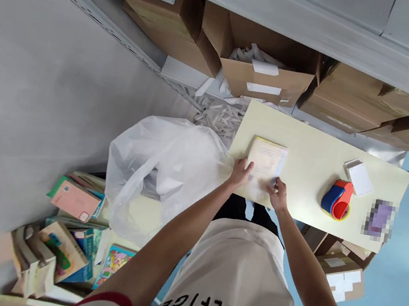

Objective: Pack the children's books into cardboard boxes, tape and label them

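A pale, thin book (268, 158) with yellowish edges lies on the cream tabletop (313, 154) in front of me. What looks like clear plastic film shows around its near end. My left hand (241, 173) grips the near-left edge, thumb on top. At the near-right corner, my right hand (278, 195) is closed with its fingers pinched together; whether it pinches the cover or the film is hard to see. A heap of translucent plastic bags (167, 162) sits just left of my left hand.
To the right on the table are a red and blue tape dispenser (337, 200), a small white box (358, 177) and a blurred purple object (379, 218). Cardboard boxes (266, 82) line the shelf behind. Books (76, 200) are piled at left, beside a grey wall.
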A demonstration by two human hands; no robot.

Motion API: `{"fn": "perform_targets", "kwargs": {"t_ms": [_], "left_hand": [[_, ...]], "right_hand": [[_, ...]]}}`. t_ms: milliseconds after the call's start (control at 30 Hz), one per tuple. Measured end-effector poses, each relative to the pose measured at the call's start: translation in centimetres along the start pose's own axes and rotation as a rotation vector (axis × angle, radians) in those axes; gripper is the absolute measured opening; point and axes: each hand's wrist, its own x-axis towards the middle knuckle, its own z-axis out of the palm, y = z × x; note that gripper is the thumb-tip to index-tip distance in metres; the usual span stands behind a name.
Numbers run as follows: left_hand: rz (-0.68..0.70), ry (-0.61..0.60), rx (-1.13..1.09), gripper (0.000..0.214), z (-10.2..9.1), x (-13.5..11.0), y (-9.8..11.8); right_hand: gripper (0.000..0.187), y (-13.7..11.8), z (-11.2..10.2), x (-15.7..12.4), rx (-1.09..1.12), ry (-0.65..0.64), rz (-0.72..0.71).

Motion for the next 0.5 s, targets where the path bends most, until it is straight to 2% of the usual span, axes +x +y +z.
{"fn": "perform_targets", "kwargs": {"t_ms": [133, 267, 367, 500], "left_hand": [[0.061, 0.030, 0.075, 0.048, -1.3, 4.3, 2.0], [0.150, 0.050, 0.128, 0.055, -2.8, 7.9, 3.6], [0.179, 0.042, 0.105, 0.059, -3.7, 9.5, 3.7], [0.234, 0.029, 0.047, 0.063, -4.1, 10.1, 2.9]], "right_hand": [[0.066, -3.6, 1.5, 3.7, -0.016, 0.002, -0.032], [0.066, -6.5, 2.9, 7.5, -0.043, -0.005, -0.091], [0.068, -7.3, 3.8, 9.3, -0.070, 0.010, -0.146], [0.078, -7.3, 4.2, 9.8, -0.096, 0.021, -0.168]]}}
